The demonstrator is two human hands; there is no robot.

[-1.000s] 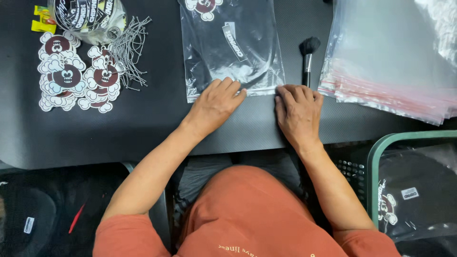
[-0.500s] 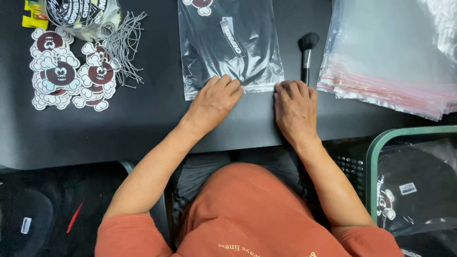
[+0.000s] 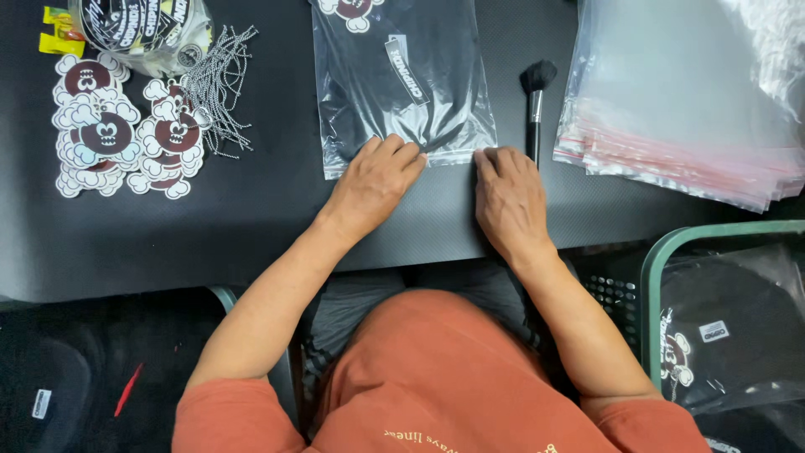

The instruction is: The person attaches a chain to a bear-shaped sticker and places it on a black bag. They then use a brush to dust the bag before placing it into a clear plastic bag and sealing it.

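A: Grip check, both flat, no pinch. Our left hand [image 3: 376,180] lies palm down, fingers together, tips pressing the near edge of the clear bag [image 3: 402,84]. Our right hand [image 3: 507,197] is flat too, fingertips at the bag's near right corner, holding nothing.

B: And the bag, where's it sit?

A: On the black table [image 3: 251,218], centre, just beyond both hands. Dark garment [image 3: 411,59] inside w/ a narrow label strip and a cartoon patch at the top edge.

B: Anything close to the right hand?

A: Makeup-style brush [image 3: 535,105], bristles pointing away from us, handle end just beside our right fingertips. Can't tell if they touch. Further right, a stack of empty clear bags [image 3: 688,101] w/ red seal strips, apart from the hand.

B: Left side?

A: Pile of die-cut cartoon tags [image 3: 117,134], brown and white, well apart from our left hand. Bundle of ball chains [image 3: 216,84] next to them, partly over the tags. Behind that, a clear bag of round stickers [image 3: 138,29] and a small yellow packet [image 3: 60,33] at the far left corner.

B: Below the table?

A: Green-rimmed basket [image 3: 662,260] at our right w/ packed dark garments in bags [image 3: 729,327]. We wear an orange shirt [image 3: 444,377].
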